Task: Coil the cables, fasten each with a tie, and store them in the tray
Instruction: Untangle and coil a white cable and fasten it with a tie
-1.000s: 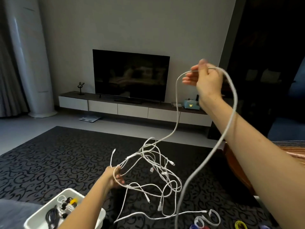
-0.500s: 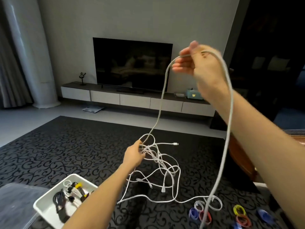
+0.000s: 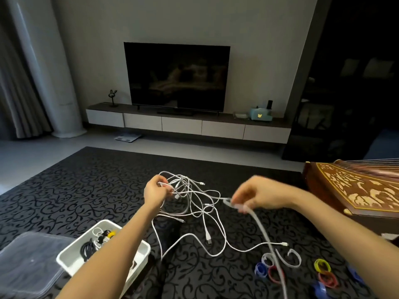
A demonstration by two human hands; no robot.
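Observation:
A tangle of white cables point(image 3: 190, 197) hangs above the dark patterned rug. My left hand point(image 3: 155, 193) grips the knot of the tangle at its left side. My right hand point(image 3: 257, 196), blurred by motion, pinches one thicker white cable point(image 3: 262, 229) that runs from the tangle down to the rug. The white tray point(image 3: 71, 263) stands at the lower left, partly behind my left forearm, and holds coiled black and white cables. Coloured ties point(image 3: 321, 266) in blue, red, yellow and white lie on the rug at the lower right.
A clear plastic lid point(image 3: 28, 264) lies left of the tray. A wooden stringed instrument point(image 3: 356, 186) stands at the right edge. A television point(image 3: 177, 76) on a low cabinet stands against the far wall.
My right hand has dropped from head height to the level of the tangle, drawing the thick cable down with it. My left hand rose with the tangle. The view tilted down.

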